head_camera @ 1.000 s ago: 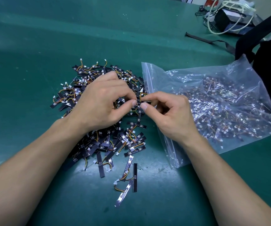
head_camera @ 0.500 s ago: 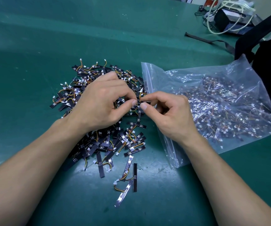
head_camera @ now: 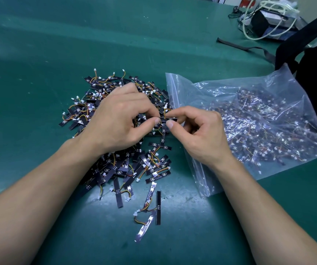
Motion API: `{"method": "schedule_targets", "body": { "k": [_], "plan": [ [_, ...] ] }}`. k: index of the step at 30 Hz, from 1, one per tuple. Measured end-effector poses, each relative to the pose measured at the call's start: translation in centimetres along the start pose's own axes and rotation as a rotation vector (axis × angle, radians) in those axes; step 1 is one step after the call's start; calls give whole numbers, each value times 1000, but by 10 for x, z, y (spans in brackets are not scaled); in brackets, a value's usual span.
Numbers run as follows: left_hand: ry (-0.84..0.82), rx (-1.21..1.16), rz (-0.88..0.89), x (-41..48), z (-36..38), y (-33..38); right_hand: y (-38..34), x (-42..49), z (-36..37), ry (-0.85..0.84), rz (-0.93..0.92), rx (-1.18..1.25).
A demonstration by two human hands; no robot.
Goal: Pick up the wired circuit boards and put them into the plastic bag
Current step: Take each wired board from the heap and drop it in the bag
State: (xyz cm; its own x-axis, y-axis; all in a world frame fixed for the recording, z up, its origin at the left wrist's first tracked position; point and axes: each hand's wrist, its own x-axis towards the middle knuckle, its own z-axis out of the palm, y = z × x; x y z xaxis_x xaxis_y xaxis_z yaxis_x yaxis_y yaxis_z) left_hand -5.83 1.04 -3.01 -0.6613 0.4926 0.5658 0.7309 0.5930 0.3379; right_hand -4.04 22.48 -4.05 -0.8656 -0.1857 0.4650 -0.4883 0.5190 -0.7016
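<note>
**Two-handed separation of one board at the bag's mouth.** The left hand (head_camera: 115, 123) and right hand (head_camera: 201, 134) meet over the right edge of the heap of circuit boards (head_camera: 119, 171) on the green bench (head_camera: 39, 54). Each pinches one end of a single circuit board (head_camera: 168, 119) between thumb and forefinger. The remaining fingers (head_camera: 184, 111) are loosely curled and hold nothing else.

The board is held just above the heap and just left of the plastic bag (head_camera: 182, 87). Further boards trail beneath it, apparently caught by their wires, so the double pinch probably serves to work it free. The bag lies flat to the right with its zip edge turned toward the heap, which likely keeps each transfer short. Whether the mouth is parted cannot be told.

**Appearance.** Each board is a narrow black strip with a short orange-and-yellow lead ending in a small white plug. Some show pale parts along the middle. The leads cross and loop through the heap, so the boards may lift in clumps. Many more show through the clear film of the bag, while a few strays lie apart on the near side of the heap.
</note>
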Motion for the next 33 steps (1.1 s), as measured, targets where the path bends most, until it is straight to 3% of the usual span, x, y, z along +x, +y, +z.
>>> {"method": "schedule_targets", "body": {
  "k": [33],
  "plan": [
    [1, 10, 3, 0, 1, 0, 2, 1, 0, -37, -1, -6]
  ]
}}
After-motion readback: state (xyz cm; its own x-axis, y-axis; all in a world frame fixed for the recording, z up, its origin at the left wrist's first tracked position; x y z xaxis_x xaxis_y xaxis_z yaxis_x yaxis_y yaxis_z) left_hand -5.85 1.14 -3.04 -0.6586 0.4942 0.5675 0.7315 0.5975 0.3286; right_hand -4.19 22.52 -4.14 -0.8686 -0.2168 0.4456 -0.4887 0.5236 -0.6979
